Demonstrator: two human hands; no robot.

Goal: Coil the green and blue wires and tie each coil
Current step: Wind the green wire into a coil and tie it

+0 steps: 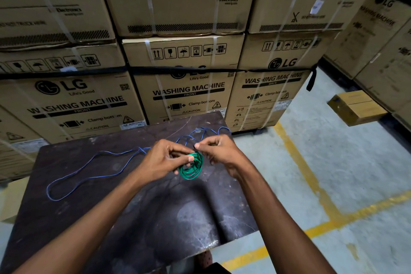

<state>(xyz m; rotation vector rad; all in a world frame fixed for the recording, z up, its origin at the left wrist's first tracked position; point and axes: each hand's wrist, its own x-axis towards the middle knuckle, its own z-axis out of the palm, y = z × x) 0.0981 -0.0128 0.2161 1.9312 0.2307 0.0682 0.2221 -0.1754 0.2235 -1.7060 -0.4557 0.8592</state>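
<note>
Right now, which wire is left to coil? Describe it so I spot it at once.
On the dark tabletop before the stacked cartons, find the hands holding the green coil. The blue wire sprawls uncoiled behind and left of them: thin, loose, lying flat.

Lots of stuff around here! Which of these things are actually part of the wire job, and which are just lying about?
Part of the job:
green wire coil, held by the left hand and right hand
blue wire, loose on the dark table

Just lying about:
stacked washing machine cartons
small cardboard box on the floor
</note>
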